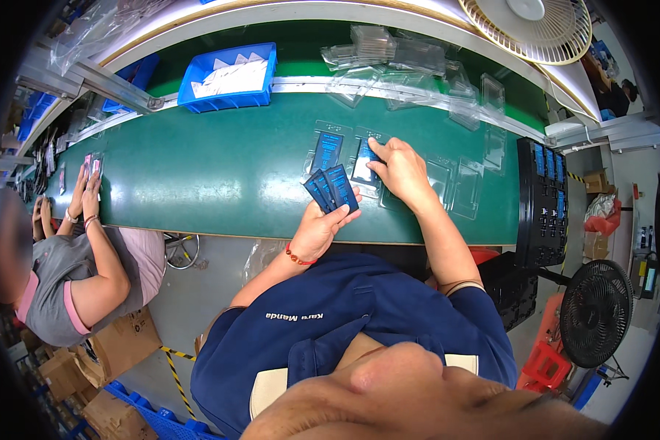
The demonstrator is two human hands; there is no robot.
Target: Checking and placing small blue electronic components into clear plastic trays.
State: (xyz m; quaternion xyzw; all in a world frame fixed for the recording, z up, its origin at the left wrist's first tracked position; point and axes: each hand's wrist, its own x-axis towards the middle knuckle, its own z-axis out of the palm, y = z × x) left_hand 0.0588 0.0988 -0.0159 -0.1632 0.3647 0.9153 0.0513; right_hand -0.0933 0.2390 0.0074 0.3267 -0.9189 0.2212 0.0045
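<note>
Several flat dark batteries with blue print (341,189) are fanned out in my left hand (321,229), the thumb lying across their lower end. My right hand (405,174) has its thumb and fingers on another flat battery (364,163), which sits in a clear plastic blister tray (374,192). Just left of that tray, one more battery (329,149) lies in a second clear tray (317,133), partly behind the fanned ones. To the right of my right hand are clear trays (467,189) with no battery in them.
A blue bin (227,104) of white pieces stands at the back. Loose clear trays (414,59) are heaped along the rail. A black rack (541,202) with batteries stands at the right end. Two fans (598,312) are at the right. A co-worker (88,275) sits at the left.
</note>
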